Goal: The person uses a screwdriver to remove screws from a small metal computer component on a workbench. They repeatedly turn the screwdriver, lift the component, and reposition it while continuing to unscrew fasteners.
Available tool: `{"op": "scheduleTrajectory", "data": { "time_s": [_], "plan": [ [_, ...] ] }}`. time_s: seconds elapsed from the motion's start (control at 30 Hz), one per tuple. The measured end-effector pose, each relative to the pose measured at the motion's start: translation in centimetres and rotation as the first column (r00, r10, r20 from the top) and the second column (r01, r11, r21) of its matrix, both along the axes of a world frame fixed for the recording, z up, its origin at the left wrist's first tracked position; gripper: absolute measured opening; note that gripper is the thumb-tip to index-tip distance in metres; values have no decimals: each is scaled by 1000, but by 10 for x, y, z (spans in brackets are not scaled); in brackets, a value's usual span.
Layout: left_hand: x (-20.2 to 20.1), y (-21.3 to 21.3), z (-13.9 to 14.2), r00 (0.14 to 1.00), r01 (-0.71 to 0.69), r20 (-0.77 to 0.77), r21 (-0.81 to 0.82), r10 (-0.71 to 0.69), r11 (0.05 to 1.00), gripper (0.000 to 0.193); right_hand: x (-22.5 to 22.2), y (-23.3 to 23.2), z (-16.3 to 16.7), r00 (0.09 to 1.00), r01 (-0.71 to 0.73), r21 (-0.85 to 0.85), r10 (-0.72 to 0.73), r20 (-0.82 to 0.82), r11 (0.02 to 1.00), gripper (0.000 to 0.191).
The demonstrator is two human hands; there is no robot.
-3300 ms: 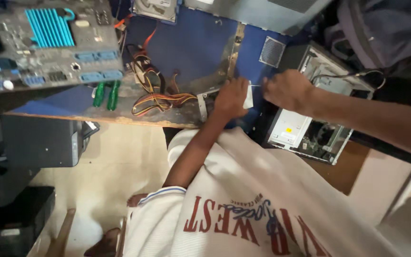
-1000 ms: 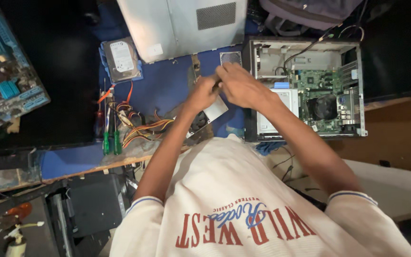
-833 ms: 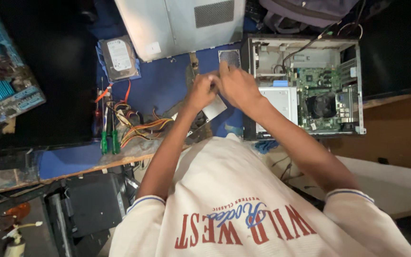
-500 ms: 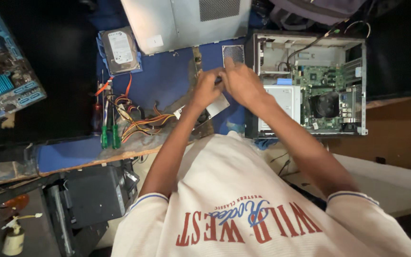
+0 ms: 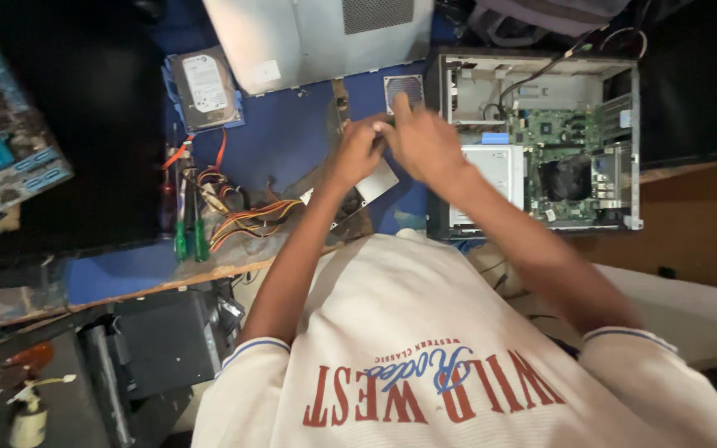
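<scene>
Left hand (image 5: pixel 358 151) and right hand (image 5: pixel 423 143) meet over the blue surface (image 5: pixel 284 145), fingers pinched on a small part; blurred, cannot tell what. Open computer case (image 5: pixel 541 141) just right; hard drive (image 5: pixel 203 87) far left.

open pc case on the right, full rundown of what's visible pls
The PC case is a grey metal box lying on its side on the blue desk, side panel off, interior facing up. Inside: a green motherboard with a dark fan over its middle, a pale silver box at the lower left, and a black cable running in from the top. The right hand is at the case's left edge; whether it touches the case cannot be told. A detached grey panel lies just to its left.
</scene>
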State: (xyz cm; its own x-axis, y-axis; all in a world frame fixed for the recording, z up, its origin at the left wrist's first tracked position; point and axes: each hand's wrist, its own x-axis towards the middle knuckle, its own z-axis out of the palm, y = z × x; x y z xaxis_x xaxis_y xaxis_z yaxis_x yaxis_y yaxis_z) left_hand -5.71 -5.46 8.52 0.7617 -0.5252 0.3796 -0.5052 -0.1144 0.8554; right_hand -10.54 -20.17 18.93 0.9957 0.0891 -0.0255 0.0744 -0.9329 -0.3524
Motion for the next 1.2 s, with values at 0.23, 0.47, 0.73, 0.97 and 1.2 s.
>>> {"op": "scheduleTrajectory", "data": {
  "time_s": [0.23, 0.47, 0.73, 0.97, 1.2],
  "plan": [
    [6, -3, -10, 999, 43, 18, -73, -42, 996, 22, 6, 11, -15, 988, 153, 12, -153, 20, 988, 31],
    [-2, -2, -6, 999, -29, 20, -136, 32, 990, 38, 7, -4, -9, 985, -164, 146, 155, 69, 976, 20],
    [-12, -19, -30, 977, -148, 128, -150, 168, 978, 36, -1, -19, 9, 954, -300, 160, 291, 75, 940, 24],
    [-7, -21, -38, 986, -161, 41, -48, 163, 986, 23, -5, 17, 3, 989, 149, -101, -147, 25, 984, 39],
    [-5, -10, -7, 988, -132, -94, -62, 126, 989, 19, 9, 23, -7, 984, 172, -61, -168, 64, 983, 36]
  ]
}}
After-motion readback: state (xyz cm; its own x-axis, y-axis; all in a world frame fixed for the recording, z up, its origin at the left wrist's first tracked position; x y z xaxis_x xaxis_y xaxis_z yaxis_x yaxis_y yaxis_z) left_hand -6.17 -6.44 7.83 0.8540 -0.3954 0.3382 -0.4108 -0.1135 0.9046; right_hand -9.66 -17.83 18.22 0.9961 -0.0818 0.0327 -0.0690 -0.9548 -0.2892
